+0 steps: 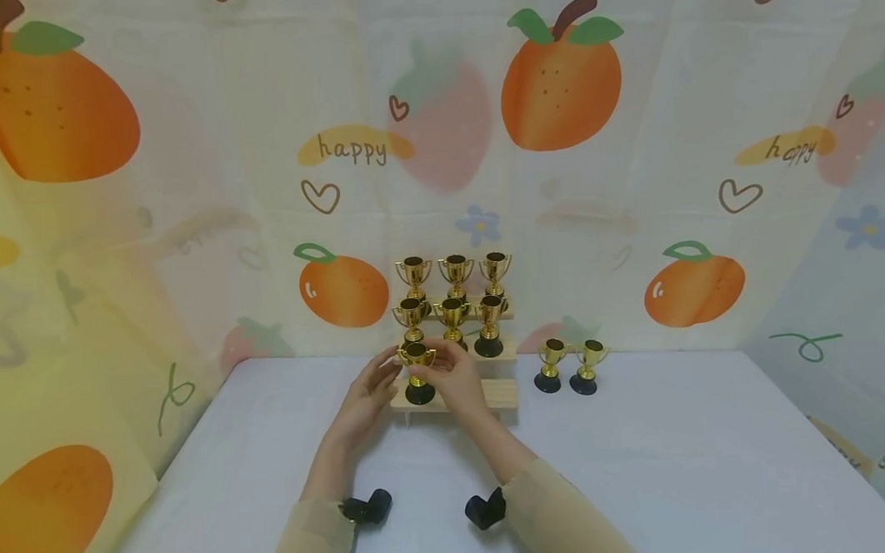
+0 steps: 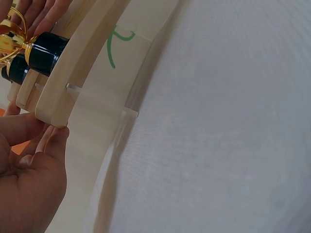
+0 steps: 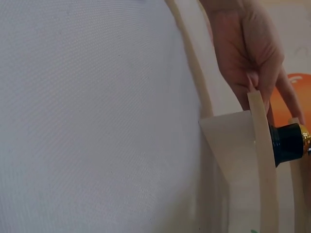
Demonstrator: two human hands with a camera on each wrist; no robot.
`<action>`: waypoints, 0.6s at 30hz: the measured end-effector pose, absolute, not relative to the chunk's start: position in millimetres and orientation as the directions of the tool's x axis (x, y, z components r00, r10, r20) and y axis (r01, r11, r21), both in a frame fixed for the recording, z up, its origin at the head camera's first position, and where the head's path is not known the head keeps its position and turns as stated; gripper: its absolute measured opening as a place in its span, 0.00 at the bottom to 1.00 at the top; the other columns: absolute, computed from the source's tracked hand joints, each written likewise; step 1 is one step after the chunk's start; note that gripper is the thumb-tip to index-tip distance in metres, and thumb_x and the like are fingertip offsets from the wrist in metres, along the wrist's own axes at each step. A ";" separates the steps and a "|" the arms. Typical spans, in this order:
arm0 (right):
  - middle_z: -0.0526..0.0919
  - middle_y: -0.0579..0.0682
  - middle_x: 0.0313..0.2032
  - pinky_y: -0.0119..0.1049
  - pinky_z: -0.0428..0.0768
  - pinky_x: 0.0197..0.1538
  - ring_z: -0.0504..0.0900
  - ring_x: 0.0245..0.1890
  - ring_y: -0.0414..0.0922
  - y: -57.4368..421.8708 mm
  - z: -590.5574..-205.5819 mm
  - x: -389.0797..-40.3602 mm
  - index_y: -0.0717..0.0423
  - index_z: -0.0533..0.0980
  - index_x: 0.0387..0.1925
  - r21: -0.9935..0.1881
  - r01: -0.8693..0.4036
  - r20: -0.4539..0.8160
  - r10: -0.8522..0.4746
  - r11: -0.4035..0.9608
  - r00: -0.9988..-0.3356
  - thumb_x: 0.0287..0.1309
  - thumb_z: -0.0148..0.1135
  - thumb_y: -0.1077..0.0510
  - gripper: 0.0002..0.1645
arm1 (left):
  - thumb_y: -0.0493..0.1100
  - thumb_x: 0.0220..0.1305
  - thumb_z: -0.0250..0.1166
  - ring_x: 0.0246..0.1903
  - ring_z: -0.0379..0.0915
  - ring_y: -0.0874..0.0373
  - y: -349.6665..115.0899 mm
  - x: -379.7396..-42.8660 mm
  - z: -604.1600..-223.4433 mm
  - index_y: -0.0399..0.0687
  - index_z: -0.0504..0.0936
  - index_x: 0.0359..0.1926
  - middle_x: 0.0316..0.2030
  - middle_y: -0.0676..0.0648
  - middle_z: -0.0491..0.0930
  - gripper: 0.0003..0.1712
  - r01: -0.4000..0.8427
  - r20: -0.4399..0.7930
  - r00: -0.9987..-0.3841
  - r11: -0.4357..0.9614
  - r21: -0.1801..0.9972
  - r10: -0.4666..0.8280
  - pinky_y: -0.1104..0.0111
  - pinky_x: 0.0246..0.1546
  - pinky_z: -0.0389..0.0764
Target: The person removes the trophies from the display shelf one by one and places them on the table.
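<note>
A small gold trophy cup [image 1: 420,392] with a black base stands at the left end of the lowest tier of a wooden stepped stand [image 1: 501,394]. My right hand [image 1: 455,380] holds its cup, thumb in front and fingers behind. My left hand [image 1: 365,402] is at the stand's left end; in the left wrist view that hand [image 2: 34,170] pinches the end of the bottom board [image 2: 56,99]. Three trophies [image 1: 455,269] are on the top tier and three [image 1: 488,343] on the middle one, partly hidden by the hands and front trophy.
Two more trophies [image 1: 549,379] [image 1: 586,382] stand upright on the white tabletop [image 1: 669,448], right of the stand. A fruit-printed cloth [image 1: 580,186] hangs close behind the stand. Black wrist cameras [image 1: 370,507] [image 1: 486,510] sit on both forearms.
</note>
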State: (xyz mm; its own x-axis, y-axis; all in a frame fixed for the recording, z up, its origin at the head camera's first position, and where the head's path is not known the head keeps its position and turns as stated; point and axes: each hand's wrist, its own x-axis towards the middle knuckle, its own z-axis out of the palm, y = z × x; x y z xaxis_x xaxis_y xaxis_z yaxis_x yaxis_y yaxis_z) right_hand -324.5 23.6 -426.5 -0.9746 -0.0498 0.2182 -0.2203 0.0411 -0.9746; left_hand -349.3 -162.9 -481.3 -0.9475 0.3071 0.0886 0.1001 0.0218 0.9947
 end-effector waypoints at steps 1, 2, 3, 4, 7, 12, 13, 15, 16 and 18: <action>0.81 0.61 0.53 0.30 0.82 0.53 0.79 0.48 0.43 23.2 -426.4 -324.1 0.60 0.75 0.57 -0.975 -0.221 0.218 -0.049 0.041 -0.975 0.56 0.71 0.59 0.27 | 0.30 0.72 0.50 0.78 0.47 0.40 -162.9 -349.0 -481.2 0.56 0.53 0.77 0.77 0.35 0.52 0.37 0.103 0.090 -0.947 0.028 0.994 0.307 0.47 0.75 0.55; 0.81 0.61 0.53 0.31 0.83 0.53 0.80 0.48 0.44 22.8 -426.5 -324.1 0.60 0.75 0.57 -0.974 -0.221 0.219 -0.047 0.042 -0.975 0.56 0.70 0.59 0.27 | 0.30 0.72 0.50 0.78 0.47 0.40 -163.0 -348.7 -481.1 0.56 0.53 0.77 0.77 0.35 0.52 0.37 0.105 0.090 -0.948 0.033 0.994 0.306 0.46 0.75 0.55; 0.81 0.61 0.54 0.31 0.83 0.54 0.80 0.49 0.44 22.4 -426.6 -323.8 0.61 0.75 0.58 -0.974 -0.224 0.222 -0.046 0.043 -0.974 0.57 0.70 0.59 0.27 | 0.30 0.72 0.50 0.77 0.47 0.40 -162.9 -348.6 -481.1 0.56 0.53 0.77 0.77 0.35 0.52 0.37 0.107 0.090 -0.948 0.038 0.994 0.306 0.46 0.75 0.55; 0.81 0.62 0.54 0.32 0.83 0.54 0.80 0.49 0.44 22.0 -426.5 -323.5 0.61 0.75 0.58 -0.973 -0.225 0.223 -0.045 0.041 -0.974 0.57 0.70 0.59 0.27 | 0.30 0.72 0.50 0.77 0.47 0.40 -162.9 -348.6 -481.0 0.57 0.54 0.76 0.77 0.35 0.52 0.37 0.107 0.090 -0.948 0.041 0.993 0.305 0.46 0.75 0.55; 0.81 0.63 0.54 0.33 0.83 0.54 0.81 0.49 0.45 20.8 -427.3 -323.8 0.62 0.74 0.58 -0.974 -0.225 0.224 -0.041 0.026 -0.974 0.57 0.69 0.61 0.27 | 0.31 0.72 0.50 0.77 0.48 0.41 -163.1 -348.9 -481.0 0.58 0.54 0.76 0.77 0.36 0.52 0.36 0.110 0.088 -0.949 0.055 0.992 0.303 0.46 0.75 0.56; 0.81 0.64 0.52 0.29 0.84 0.51 0.81 0.48 0.44 19.5 -429.7 -325.3 0.64 0.74 0.57 -0.974 -0.226 0.225 -0.040 0.023 -0.973 0.58 0.69 0.62 0.26 | 0.31 0.72 0.50 0.77 0.48 0.41 -163.5 -348.9 -480.9 0.58 0.54 0.76 0.77 0.36 0.52 0.37 0.113 0.089 -0.949 0.062 0.992 0.303 0.46 0.75 0.57; 0.81 0.63 0.52 0.29 0.84 0.51 0.81 0.48 0.43 19.2 -429.8 -325.2 0.64 0.74 0.57 -0.974 -0.227 0.226 -0.040 0.026 -0.973 0.58 0.69 0.62 0.26 | 0.31 0.72 0.50 0.77 0.48 0.41 -163.3 -348.8 -480.7 0.58 0.54 0.76 0.76 0.36 0.52 0.37 0.113 0.089 -0.949 0.064 0.991 0.303 0.46 0.75 0.57; 0.81 0.63 0.52 0.28 0.83 0.51 0.81 0.48 0.43 19.0 -430.0 -325.0 0.63 0.74 0.57 -0.973 -0.228 0.227 -0.039 0.028 -0.973 0.58 0.69 0.61 0.26 | 0.31 0.72 0.51 0.77 0.48 0.40 -163.4 -348.3 -480.2 0.58 0.54 0.76 0.76 0.36 0.53 0.36 0.119 0.091 -0.949 0.074 0.990 0.301 0.46 0.74 0.57; 0.81 0.63 0.52 0.28 0.83 0.51 0.81 0.47 0.43 18.9 -430.1 -325.2 0.63 0.74 0.57 -0.973 -0.228 0.227 -0.038 0.027 -0.973 0.58 0.69 0.61 0.26 | 0.31 0.72 0.51 0.77 0.48 0.40 -163.4 -348.1 -480.0 0.58 0.54 0.76 0.76 0.36 0.53 0.36 0.119 0.091 -0.950 0.076 0.990 0.299 0.46 0.74 0.57; 0.81 0.63 0.52 0.27 0.83 0.50 0.81 0.47 0.43 19.1 -430.5 -325.3 0.63 0.74 0.57 -0.973 -0.231 0.230 -0.037 0.024 -0.973 0.58 0.69 0.61 0.26 | 0.31 0.72 0.51 0.77 0.48 0.40 -163.3 -347.9 -479.8 0.58 0.54 0.76 0.76 0.35 0.53 0.36 0.122 0.093 -0.950 0.078 0.990 0.297 0.45 0.74 0.57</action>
